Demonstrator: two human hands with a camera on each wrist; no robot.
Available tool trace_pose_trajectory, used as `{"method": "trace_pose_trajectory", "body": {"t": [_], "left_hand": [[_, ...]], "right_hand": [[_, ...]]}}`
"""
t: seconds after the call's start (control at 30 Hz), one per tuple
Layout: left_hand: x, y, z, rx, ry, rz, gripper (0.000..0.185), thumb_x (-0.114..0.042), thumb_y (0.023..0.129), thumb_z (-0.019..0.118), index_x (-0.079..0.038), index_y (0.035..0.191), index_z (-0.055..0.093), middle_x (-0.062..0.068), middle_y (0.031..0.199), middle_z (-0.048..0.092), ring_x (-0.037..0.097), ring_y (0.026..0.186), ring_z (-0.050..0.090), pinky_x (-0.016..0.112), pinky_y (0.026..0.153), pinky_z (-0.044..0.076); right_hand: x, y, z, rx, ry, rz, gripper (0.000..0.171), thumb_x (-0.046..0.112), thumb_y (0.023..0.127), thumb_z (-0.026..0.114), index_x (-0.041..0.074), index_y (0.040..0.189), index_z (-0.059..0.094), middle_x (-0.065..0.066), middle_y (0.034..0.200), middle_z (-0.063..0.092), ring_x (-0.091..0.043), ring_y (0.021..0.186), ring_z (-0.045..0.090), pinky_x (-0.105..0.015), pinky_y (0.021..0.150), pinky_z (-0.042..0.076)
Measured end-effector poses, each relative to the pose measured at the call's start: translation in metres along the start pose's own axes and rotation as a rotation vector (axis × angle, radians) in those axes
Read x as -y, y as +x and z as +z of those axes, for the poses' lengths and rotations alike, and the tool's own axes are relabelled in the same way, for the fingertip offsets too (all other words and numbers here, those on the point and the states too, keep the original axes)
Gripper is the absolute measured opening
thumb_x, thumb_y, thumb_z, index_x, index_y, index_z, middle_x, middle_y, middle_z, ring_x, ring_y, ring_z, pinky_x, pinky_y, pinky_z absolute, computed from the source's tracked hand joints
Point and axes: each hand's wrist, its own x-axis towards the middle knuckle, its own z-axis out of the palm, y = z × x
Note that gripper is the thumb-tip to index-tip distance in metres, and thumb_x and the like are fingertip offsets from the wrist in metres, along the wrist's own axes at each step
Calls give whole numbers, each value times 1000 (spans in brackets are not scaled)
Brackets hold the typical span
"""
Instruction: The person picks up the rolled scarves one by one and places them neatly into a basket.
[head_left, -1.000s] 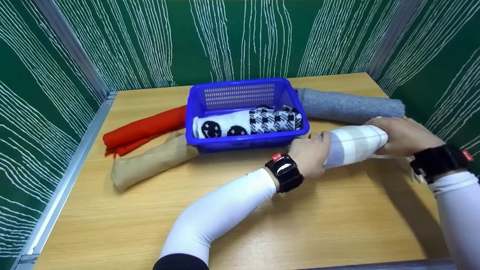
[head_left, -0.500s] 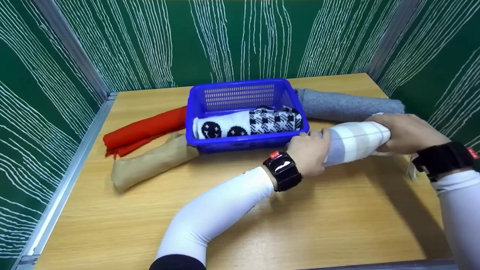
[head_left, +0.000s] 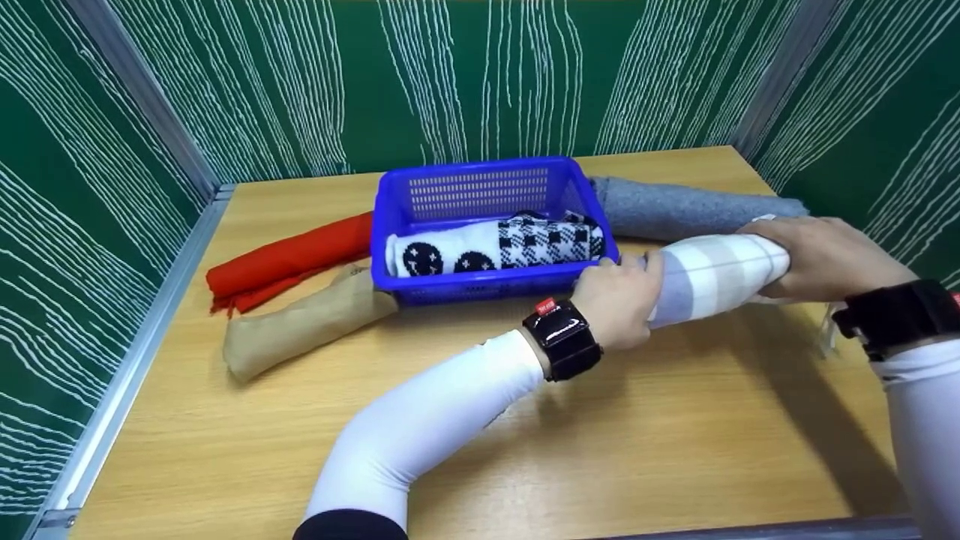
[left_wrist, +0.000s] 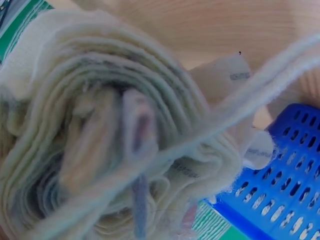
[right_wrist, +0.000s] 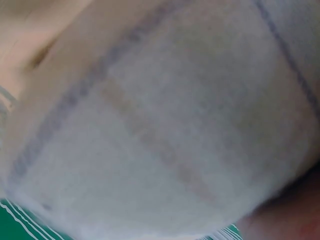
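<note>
Together, the left hand (head_left: 615, 307) and right hand (head_left: 821, 259) are gripping the checked rolled cloth (head_left: 712, 277), at four o'clock of the blue basket (head_left: 480, 225).

Soft woven cloth, matt and slightly fuzzy, in the grey-and-white checked roll (head_left: 712, 276); layered felt-like edges and a loose woolly strand at its end in the left wrist view. Glossy perforated plastic in the blue basket (head_left: 480, 289). Knitted black-and-white fabric (head_left: 495, 247) inside it. Rough, felted grey cloth (head_left: 690, 210) far right; smooth red cloth (head_left: 285, 259) and matt tan cloth (head_left: 300, 326) left. Light wood-grain desk (head_left: 600, 450), smooth with a low sheen. Brushed metal along the desk edge (head_left: 120, 390). Shiny black wristband (head_left: 562, 341).
</note>
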Motion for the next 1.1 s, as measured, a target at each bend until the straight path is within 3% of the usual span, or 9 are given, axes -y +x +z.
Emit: {"method": "trace_pose_trajectory", "body": {"t": [0.23, 0.37, 0.83, 1.1], "left_hand": [[2, 0, -2, -76, 58, 18, 87, -46, 87, 79, -11, 159, 45, 2, 129, 71, 19, 99, 73, 31, 76, 63], [5, 1, -5, -106, 74, 24, 88, -47, 86, 80, -10, 158, 47, 3, 127, 71, 18, 97, 73, 31, 76, 63], [20, 6, -23, -41, 24, 45, 85, -42, 91, 78, -10, 160, 42, 6, 132, 69, 22, 103, 73, 35, 79, 64], [32, 9, -26, -57, 9, 69, 86, -44, 90, 81, -9, 159, 42, 6, 130, 69, 23, 100, 72, 37, 78, 65]], "right_hand": [[-2, 2, -5, -11, -11, -13, 60, 26, 71, 101, 14, 124, 75, -9, 117, 78, -38, 108, 72, -64, 93, 56], [-1, 3, -8, -10, -19, -5, 61, 25, 70, 101, 12, 123, 74, -11, 116, 77, -38, 108, 71, -63, 93, 56], [5, 6, -18, -18, -5, 20, 56, 21, 74, 99, 12, 123, 73, -10, 117, 76, -33, 102, 66, -59, 88, 54], [9, 10, -21, -39, -22, 10, 58, 24, 74, 98, 11, 125, 72, -12, 117, 76, -34, 101, 66, -59, 87, 53]]}}
